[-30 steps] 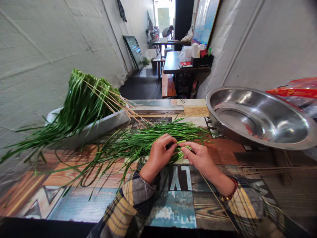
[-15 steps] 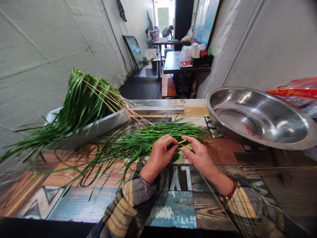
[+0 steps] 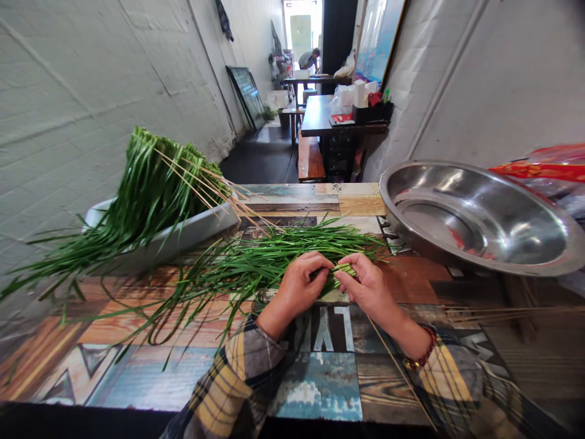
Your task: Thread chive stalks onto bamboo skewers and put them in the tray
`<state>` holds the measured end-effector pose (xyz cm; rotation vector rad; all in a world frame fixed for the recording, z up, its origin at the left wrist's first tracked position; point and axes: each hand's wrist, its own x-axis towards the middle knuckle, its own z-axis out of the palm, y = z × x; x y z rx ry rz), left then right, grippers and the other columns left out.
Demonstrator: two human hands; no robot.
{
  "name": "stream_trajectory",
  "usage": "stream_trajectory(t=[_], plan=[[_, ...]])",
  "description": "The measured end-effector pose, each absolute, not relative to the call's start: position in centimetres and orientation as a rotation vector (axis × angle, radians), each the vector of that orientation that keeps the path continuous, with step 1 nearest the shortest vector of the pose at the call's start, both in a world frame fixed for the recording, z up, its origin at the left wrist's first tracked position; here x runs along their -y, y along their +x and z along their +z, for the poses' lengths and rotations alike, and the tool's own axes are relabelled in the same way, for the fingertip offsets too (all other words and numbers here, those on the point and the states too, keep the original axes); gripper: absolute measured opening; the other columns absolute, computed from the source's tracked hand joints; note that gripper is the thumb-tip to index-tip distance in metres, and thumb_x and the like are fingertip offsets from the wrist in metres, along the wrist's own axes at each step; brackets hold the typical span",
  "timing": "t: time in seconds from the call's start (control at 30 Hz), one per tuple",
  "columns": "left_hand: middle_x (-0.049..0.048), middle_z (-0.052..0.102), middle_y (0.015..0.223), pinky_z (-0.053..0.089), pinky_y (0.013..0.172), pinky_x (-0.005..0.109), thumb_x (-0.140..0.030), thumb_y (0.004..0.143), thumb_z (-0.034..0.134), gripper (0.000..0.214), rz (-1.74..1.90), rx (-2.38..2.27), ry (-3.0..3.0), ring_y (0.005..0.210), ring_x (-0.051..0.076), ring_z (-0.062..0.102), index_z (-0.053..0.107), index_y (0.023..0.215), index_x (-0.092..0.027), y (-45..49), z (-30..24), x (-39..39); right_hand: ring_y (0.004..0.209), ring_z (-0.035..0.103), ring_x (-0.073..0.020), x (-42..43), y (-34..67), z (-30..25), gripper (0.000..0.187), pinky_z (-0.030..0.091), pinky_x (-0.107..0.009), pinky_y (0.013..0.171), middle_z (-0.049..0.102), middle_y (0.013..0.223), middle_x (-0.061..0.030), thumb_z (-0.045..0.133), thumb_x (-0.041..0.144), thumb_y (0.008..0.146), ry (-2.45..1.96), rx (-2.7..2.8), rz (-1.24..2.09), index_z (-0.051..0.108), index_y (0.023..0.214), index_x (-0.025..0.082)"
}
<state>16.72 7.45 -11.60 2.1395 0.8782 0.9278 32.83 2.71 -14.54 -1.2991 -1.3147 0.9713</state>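
Green chives lie in a loose heap on the patterned table, their leaf ends trailing left. My left hand is closed, thumb against fingers, on chive stalks at the near side of the heap. Close beside it, my right hand pinches the pale stalk ends between thumb and fingers. A thin bamboo skewer passes beneath my right palm and runs down to the lower right; its tip among the stalks is hidden by my fingers. The two hands' fingertips nearly meet.
A white tray at left bears a thick stack of skewered chives, bare skewer ends jutting right. A steel basin stands at right, with more skewers below it. Farther off are tables and a bending person.
My hands have drawn slightly closer together. The stalk that stretched between them now sits bunched with the other stalk ends at my right fingertips.
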Motion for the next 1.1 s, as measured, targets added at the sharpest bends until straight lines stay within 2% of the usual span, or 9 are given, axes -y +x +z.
stream_trajectory(t=[0.2,0.4,0.53,0.73,0.9,1.0,1.1], plan=[[0.0043,0.066,0.082,0.047,0.071,0.026,-0.008,0.084,0.047,0.023,0.929,-0.887,2.167,0.078,0.015,0.061,0.068,0.086,-0.017,16.6,-11.8,-7.7,0.035,0.047,-0.0086,-2.9,32.9,-14.3,0.025,0.036,-0.021,0.036,0.057,0.054,0.0059,0.062,0.041,0.081,-1.344,1.309,0.969,0.051,0.089,0.019],[0.0075,0.065,0.105,0.046,0.091,0.036,-0.010,0.088,0.048,0.024,1.121,-1.165,2.353,0.101,0.020,0.057,0.066,0.100,-0.019,15.8,-12.5,-8.9,0.038,0.050,-0.0089,-3.0,32.8,-14.6,0.026,0.038,-0.020,0.037,0.051,0.057,0.0078,0.061,0.037,0.081,-1.362,1.325,0.999,0.055,0.098,0.018],[0.0065,0.065,0.102,0.045,0.086,0.037,-0.012,0.086,0.052,0.021,0.958,-1.305,2.569,0.096,0.022,0.054,0.066,0.099,-0.019,15.4,-12.4,-9.0,0.039,0.051,-0.0093,-2.9,32.7,-14.5,0.026,0.039,-0.020,0.037,0.053,0.058,0.0067,0.061,0.036,0.080,-1.369,1.337,0.986,0.056,0.099,0.018],[0.0057,0.062,0.088,0.039,0.074,0.036,-0.022,0.083,0.062,0.004,0.661,-1.472,2.785,0.087,0.024,0.050,0.066,0.085,-0.021,15.4,-11.8,-8.5,0.039,0.051,-0.0094,-2.9,32.7,-14.6,0.026,0.038,-0.021,0.037,0.055,0.057,0.0063,0.061,0.036,0.080,-1.375,1.325,0.986,0.058,0.098,0.018],[0.0053,0.063,0.084,0.035,0.070,0.037,-0.023,0.086,0.058,0.010,0.564,-1.506,2.823,0.085,0.024,0.049,0.064,0.079,-0.022,15.5,-11.8,-8.5,0.038,0.049,-0.0085,-3.0,32.8,-14.8,0.030,0.037,-0.021,0.039,0.056,0.057,0.0059,0.061,0.038,0.081,-1.368,1.336,1.010,0.059,0.101,0.016],[0.0057,0.064,0.089,0.035,0.072,0.037,-0.022,0.088,0.055,0.014,0.612,-1.492,2.815,0.088,0.024,0.050,0.064,0.077,-0.021,15.5,-11.7,-8.5,0.038,0.050,-0.0088,-2.9,32.8,-14.6,0.028,0.038,-0.022,0.040,0.056,0.057,0.0056,0.060,0.037,0.081,-1.368,1.344,0.994,0.060,0.099,0.016],[0.0054,0.065,0.105,0.036,0.078,0.039,-0.019,0.085,0.058,0.007,0.697,-1.427,2.797,0.098,0.025,0.050,0.064,0.087,-0.022,15.5,-11.6,-8.4,0.038,0.050,-0.0092,-2.8,32.7,-14.5,0.027,0.038,-0.022,0.040,0.055,0.056,0.0057,0.059,0.037,0.081,-1.386,1.362,0.960,0.060,0.097,0.015]])
